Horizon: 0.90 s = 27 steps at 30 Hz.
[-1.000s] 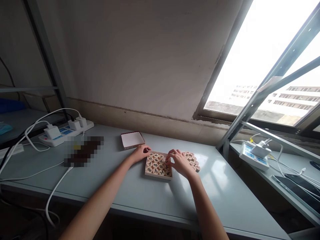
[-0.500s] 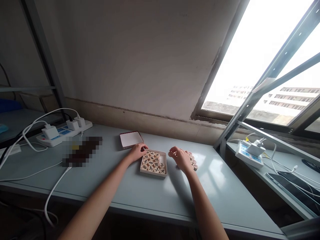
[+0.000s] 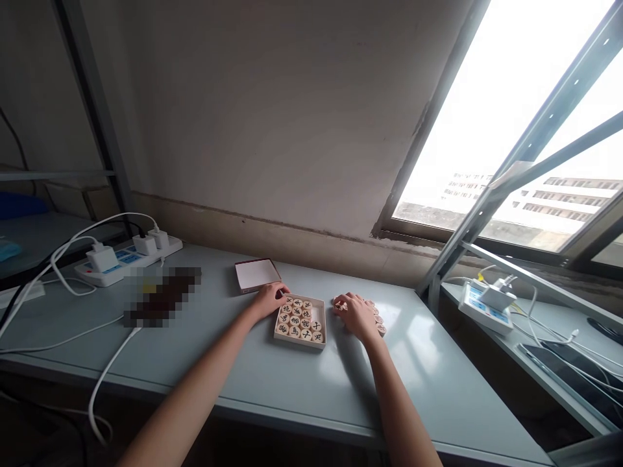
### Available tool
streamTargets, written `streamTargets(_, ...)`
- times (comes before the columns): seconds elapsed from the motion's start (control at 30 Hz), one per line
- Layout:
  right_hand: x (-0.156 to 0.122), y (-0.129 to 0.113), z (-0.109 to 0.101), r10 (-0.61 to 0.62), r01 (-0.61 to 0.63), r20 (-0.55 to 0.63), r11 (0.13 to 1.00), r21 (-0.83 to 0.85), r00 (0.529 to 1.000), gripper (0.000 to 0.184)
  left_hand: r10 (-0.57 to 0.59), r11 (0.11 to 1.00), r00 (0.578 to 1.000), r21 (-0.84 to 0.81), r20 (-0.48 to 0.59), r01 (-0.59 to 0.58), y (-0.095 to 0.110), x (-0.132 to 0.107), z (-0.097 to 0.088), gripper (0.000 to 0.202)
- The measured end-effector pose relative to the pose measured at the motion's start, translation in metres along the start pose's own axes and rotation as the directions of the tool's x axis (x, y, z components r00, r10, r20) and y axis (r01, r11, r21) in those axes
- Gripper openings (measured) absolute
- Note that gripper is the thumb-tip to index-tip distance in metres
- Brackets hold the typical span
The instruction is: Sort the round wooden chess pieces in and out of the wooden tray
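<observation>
The right hand (image 3: 357,316), grip unclear, has moved from the shallow cream box (image 3: 299,342) of round black-lettered wooden discs (image 3: 294,320) to red-lettered discs (image 3: 381,329) on the grey bench (image 3: 277,379), apparently removing one; the left hand (image 3: 267,299) pinches the box.

Looks like smooth wood on the round pieces (image 3: 294,331), shiny on the table (image 3: 277,383), dull on the wall (image 3: 272,130).

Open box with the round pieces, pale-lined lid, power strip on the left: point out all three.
Open box (image 3: 317,312): head view, on the bare floor at its far right.
Pale-lined lid (image 3: 256,274): head view, middle of its inside.
Power strip on the left (image 3: 128,257): head view, on its blue-marked top face.
</observation>
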State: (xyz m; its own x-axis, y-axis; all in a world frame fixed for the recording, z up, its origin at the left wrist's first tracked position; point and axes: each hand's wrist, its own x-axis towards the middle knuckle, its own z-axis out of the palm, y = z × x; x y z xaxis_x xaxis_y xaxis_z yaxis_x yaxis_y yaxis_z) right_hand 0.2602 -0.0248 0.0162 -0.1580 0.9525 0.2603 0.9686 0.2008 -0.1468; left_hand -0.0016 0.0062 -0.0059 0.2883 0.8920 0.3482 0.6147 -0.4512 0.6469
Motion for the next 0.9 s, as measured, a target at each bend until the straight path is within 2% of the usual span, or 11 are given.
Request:
streamTargets(0.13, -0.001, -0.002, 0.002, -0.058, 0.047, -0.106, 0.994, -0.096, 0.993, 0.014, 0.014, 1.0, 1.0, 0.026, -0.014, -0.014, -0.003, 0.001, 0.001, 0.018)
streamTargets(0.23, -0.001, -0.009, -0.003, -0.09, 0.085, -0.132, 0.995, -0.042, 0.987, 0.017, 0.011, 0.999, 1.0, 0.035, -0.024, -0.01, -0.005, 0.001, 0.002, 0.019)
streamTargets(0.33, -0.003, -0.022, -0.01, -0.212, 0.221, -0.077, 0.966, 0.137, 0.974, 0.022, 0.0, 0.999, 0.999, 0.041, -0.032, 0.001, -0.005, 0.002, 0.002, 0.019)
streamTargets(0.43, -0.006, -0.034, -0.014, -0.358, 0.322, 0.059, 0.891, 0.321, 0.932, 0.022, -0.007, 0.999, 1.0, 0.042, -0.027, 0.008, -0.005, 0.002, 0.002, 0.019)
streamTargets(0.53, -0.008, -0.036, -0.016, -0.392, 0.275, 0.2, 0.854, 0.441, 0.898, 0.024, -0.003, 0.999, 1.0, 0.042, -0.029, 0.004, -0.005, 0.003, 0.002, 0.019)
streamTargets(0.67, -0.007, -0.032, -0.015, -0.339, 0.165, 0.287, 0.854, 0.494, 0.896, 0.028, 0.0, 0.999, 1.0, 0.047, -0.028, 0.001, -0.004, 0.003, 0.002, 0.019)
streamTargets(0.77, -0.007, -0.031, -0.012, -0.306, 0.119, 0.287, 0.843, 0.525, 0.908, 0.024, 0.005, 0.999, 0.999, 0.049, -0.036, -0.003, -0.004, 0.002, 0.002, 0.019)
streamTargets(0.9, -0.006, -0.033, -0.013, -0.305, 0.15, 0.187, 0.808, 0.57, 0.934, 0.014, 0.009, 0.999, 0.999, 0.046, -0.035, -0.007, -0.004, 0.002, 0.002, 0.018)
